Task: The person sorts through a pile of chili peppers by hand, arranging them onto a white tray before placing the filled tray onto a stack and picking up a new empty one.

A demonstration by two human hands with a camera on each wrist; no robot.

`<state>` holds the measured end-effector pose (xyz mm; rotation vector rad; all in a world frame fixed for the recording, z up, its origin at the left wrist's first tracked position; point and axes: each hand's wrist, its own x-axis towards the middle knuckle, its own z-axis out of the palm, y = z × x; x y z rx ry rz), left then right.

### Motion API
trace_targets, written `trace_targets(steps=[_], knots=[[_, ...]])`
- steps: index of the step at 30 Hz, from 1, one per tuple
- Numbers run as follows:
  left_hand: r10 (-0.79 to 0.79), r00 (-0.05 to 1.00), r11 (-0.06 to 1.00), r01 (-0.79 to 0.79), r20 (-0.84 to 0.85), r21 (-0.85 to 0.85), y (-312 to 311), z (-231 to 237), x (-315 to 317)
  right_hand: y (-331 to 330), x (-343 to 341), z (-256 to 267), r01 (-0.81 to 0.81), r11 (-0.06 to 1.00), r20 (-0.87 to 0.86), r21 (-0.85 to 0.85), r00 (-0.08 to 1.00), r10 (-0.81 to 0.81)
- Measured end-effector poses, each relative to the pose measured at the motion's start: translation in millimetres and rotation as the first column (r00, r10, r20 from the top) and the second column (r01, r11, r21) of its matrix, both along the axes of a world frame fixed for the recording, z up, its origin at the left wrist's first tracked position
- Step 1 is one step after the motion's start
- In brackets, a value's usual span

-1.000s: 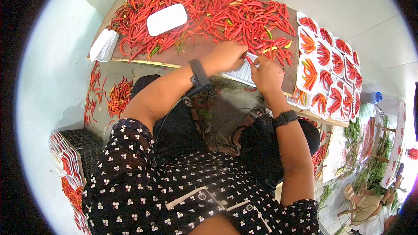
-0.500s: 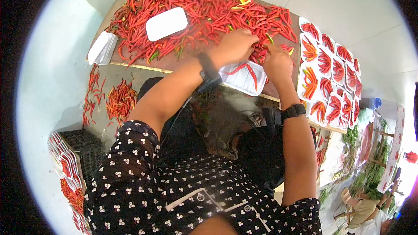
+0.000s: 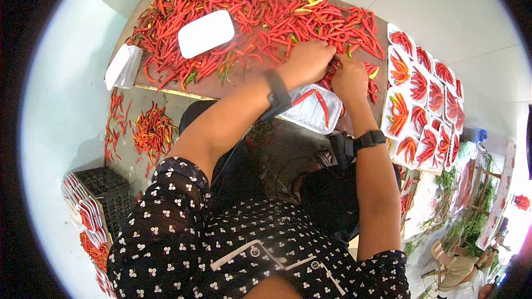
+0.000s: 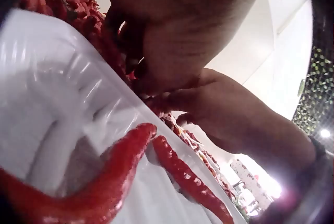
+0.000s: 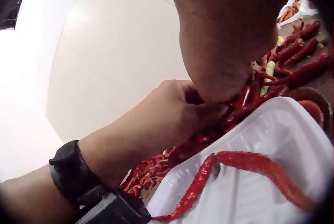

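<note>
While two red chillies (image 3: pixel 322 106) are lying in the tray (image 3: pixel 302 114), the left hand (image 3: pixel 310 61) and right hand (image 3: pixel 351 79) are working just beyond it, holding what I cannot tell; chillies, probably light, smooth and bruisable, are favouring mid-body pinching.

A brown flat-topped table (image 3: pixel 219 88) with a pale front edge is standing in the room. Behind the table, a cream surface of large tiles (image 3: pixel 443 0) is spreading, with thin joint lines. Left of the table, a smooth pale-blue wall (image 3: pixel 52 111) is rising. Below the table's left part, a grey floor (image 3: pixel 173 99) is showing. Well right of the table, strong white light (image 3: pixel 523 227) is shining.
</note>
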<state>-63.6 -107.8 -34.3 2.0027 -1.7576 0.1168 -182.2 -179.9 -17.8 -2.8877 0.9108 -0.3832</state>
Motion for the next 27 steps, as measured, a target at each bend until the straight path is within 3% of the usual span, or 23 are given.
trace_targets(steps=[2, 4, 8, 10, 13, 14, 16, 20, 22, 24, 27], knots=[[0.006, 1.000, 1.000, -0.005, -0.005, 0.008, -1, 1, 0, 0, -1, 1, -0.012, 1.000, 0.037, 0.014, 0.999, 0.011], [0.052, 0.998, 0.997, -0.050, -0.039, 0.059, -1, 5, -1, 3, -3, 9, 0.007, 0.988, 0.144, 0.157, 0.989, -0.029], [0.053, 0.997, 0.998, -0.051, -0.057, 0.042, 2, 10, -6, 0, -8, 12, 0.056, 0.987, 0.166, 0.151, 0.983, -0.081], [0.023, 0.999, 0.983, -0.027, 0.025, 0.181, 3, 15, -8, -3, -11, 11, 0.027, 0.945, 0.450, 0.326, 0.875, -0.180], [-0.014, 0.999, 0.994, 0.008, 0.052, 0.109, 1, 7, -6, -2, -20, 22, 0.013, 0.920, 0.513, 0.392, 0.827, -0.230], [-0.017, 0.999, 0.994, 0.011, 0.051, 0.108, 0, 5, -5, -6, -23, 23, 0.028, 0.869, 0.489, 0.495, 0.817, -0.305], [-0.004, 0.992, 0.983, -0.020, 0.127, 0.183, 1, 10, -5, -11, -28, 20, 0.034, 0.906, 0.519, 0.422, 0.810, -0.273], [0.056, 0.987, 0.986, -0.078, 0.151, 0.147, 3, 9, -6, -15, -32, 14, 0.043, 0.960, 0.550, 0.276, 0.812, -0.194], [-0.052, 0.963, 0.998, 0.045, 0.263, 0.032, 3, 2, -4, -11, -32, 15, 0.054, 0.976, 0.552, 0.210, 0.817, -0.165], [-0.055, 0.958, 0.998, 0.044, 0.281, 0.045, 2, -1, -3, -4, -33, 18, 0.060, 0.993, 0.468, 0.100, 0.878, -0.100], [-0.058, 0.950, 0.998, 0.043, 0.307, 0.055, 1, 0, 0, 5, -35, 21, 0.075, 0.989, 0.355, 0.126, 0.928, -0.116]])
